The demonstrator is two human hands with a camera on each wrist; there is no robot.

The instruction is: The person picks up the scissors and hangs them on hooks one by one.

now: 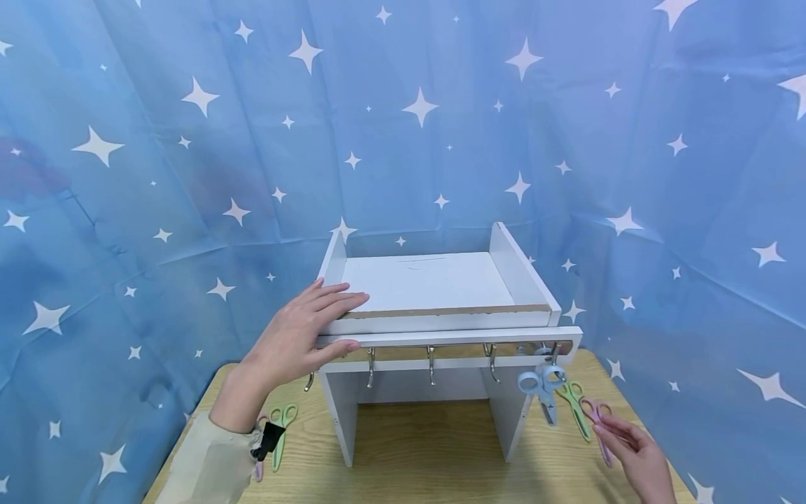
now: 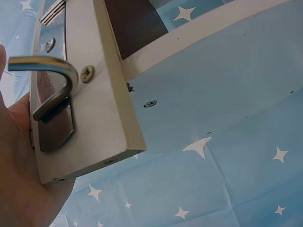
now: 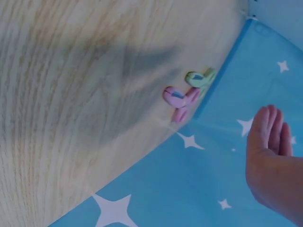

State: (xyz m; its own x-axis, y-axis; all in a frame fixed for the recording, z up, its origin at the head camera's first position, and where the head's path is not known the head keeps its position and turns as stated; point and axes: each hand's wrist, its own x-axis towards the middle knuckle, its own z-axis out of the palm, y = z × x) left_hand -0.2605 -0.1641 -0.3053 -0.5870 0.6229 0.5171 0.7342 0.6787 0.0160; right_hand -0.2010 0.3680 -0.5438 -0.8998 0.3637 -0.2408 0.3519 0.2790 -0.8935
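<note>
My left hand [image 1: 308, 325] rests on the front left corner of a white shelf [image 1: 434, 322], its fingers lying over the top edge and its thumb across the face of the hook rail [image 1: 397, 355]. In the left wrist view a metal hook [image 2: 71, 78] stands out beside the palm. Blue scissors [image 1: 546, 385] hang from the rightmost hook. At the right, my right hand [image 1: 639, 455] has its fingertips at pink scissors [image 1: 606, 444] in the head view; the right wrist view shows its fingers extended, with nothing between them. Green scissors [image 1: 574, 409] lie beside the pink pair.
Another pair of green scissors [image 1: 280, 434] and pink scissors [image 1: 259, 470] lie on the wooden table [image 1: 434, 448] at the left, partly behind my left wrist. Several bare hooks [image 1: 431, 367] line the rail. A blue star-patterned curtain [image 1: 403, 154] surrounds the table.
</note>
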